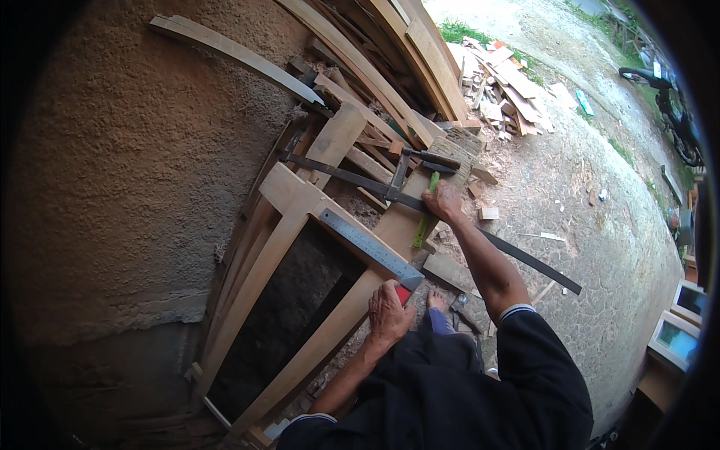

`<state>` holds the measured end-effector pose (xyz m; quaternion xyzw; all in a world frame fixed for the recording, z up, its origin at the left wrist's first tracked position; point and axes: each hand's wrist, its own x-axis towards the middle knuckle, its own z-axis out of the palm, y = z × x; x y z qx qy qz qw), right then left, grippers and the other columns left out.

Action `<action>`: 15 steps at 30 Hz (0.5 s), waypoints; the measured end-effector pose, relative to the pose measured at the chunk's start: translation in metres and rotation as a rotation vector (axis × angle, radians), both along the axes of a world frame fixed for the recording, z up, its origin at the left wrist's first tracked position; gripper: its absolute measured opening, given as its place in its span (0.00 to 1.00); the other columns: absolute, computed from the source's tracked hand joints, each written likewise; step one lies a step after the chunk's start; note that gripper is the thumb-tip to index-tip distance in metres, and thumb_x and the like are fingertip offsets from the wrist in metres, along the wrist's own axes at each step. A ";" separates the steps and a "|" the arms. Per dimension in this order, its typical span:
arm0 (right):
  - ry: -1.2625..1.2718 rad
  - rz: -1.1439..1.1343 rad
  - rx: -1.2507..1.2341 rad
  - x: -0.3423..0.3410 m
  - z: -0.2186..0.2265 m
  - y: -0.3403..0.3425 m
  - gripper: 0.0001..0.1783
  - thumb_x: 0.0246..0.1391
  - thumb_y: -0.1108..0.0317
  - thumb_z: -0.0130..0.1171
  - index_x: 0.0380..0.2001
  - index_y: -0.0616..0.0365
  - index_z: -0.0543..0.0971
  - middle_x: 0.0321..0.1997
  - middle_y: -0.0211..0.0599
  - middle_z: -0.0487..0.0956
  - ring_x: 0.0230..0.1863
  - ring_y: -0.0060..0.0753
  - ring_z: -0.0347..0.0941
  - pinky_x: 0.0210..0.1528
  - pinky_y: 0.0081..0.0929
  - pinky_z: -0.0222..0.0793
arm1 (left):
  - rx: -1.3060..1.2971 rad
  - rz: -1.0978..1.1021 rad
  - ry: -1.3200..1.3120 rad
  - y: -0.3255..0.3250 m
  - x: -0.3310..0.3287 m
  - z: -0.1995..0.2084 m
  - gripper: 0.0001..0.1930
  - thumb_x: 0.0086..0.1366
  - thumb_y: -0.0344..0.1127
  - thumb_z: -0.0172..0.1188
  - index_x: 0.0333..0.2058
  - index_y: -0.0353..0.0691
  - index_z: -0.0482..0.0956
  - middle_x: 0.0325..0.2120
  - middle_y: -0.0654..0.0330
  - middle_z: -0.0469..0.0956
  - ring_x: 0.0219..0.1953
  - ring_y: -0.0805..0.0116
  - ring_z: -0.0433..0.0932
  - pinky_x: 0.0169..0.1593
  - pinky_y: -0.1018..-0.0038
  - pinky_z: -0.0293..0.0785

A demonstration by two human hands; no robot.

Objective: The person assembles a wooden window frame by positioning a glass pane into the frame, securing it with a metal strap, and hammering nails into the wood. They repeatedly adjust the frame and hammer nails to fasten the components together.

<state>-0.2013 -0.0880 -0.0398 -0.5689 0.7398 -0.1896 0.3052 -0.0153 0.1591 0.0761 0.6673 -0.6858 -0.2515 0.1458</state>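
My left hand [391,311] is closed around the red handle [404,294] of a try square. Its metal blade [367,244] lies across the end of a wooden frame [300,191] with a dark opening. My right hand [444,201] grips a slim green tool [421,231]; green shows above and below the fingers. A dark piece sits at its upper end, and I cannot tell whether they are joined. Beside that hand, a bar clamp [394,184] stretches across the wood, its long dark bar [529,259] passing under my right forearm.
A rough wall [142,172] rises on the left. Long boards [360,67] lean at the back, near a heap of wood offcuts [510,90]. A hammer-like tool [466,318] lies by my foot [436,301]. Far right stands a motorcycle [671,105].
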 end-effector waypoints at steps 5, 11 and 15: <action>-0.039 0.093 0.128 -0.008 0.016 -0.014 0.29 0.47 0.52 0.61 0.37 0.75 0.81 0.44 0.68 0.81 0.50 0.61 0.79 0.52 0.45 0.76 | 0.117 0.149 0.532 0.003 -0.052 -0.005 0.22 0.57 0.35 0.70 0.45 0.34 0.70 0.37 0.52 0.75 0.40 0.59 0.75 0.46 0.65 0.73; -0.187 0.112 0.134 -0.020 0.016 -0.013 0.26 0.45 0.52 0.63 0.28 0.72 0.81 0.33 0.64 0.82 0.39 0.59 0.81 0.43 0.44 0.75 | 0.240 0.085 0.950 -0.012 -0.139 -0.066 0.13 0.59 0.32 0.70 0.40 0.38 0.78 0.34 0.62 0.79 0.41 0.72 0.77 0.47 0.72 0.73; -0.284 0.066 0.136 -0.022 0.018 -0.012 0.23 0.44 0.52 0.64 0.23 0.68 0.81 0.27 0.56 0.82 0.33 0.52 0.81 0.38 0.43 0.74 | 0.165 0.095 1.129 -0.046 -0.169 -0.094 0.14 0.61 0.34 0.66 0.45 0.39 0.81 0.39 0.58 0.83 0.49 0.68 0.79 0.55 0.71 0.73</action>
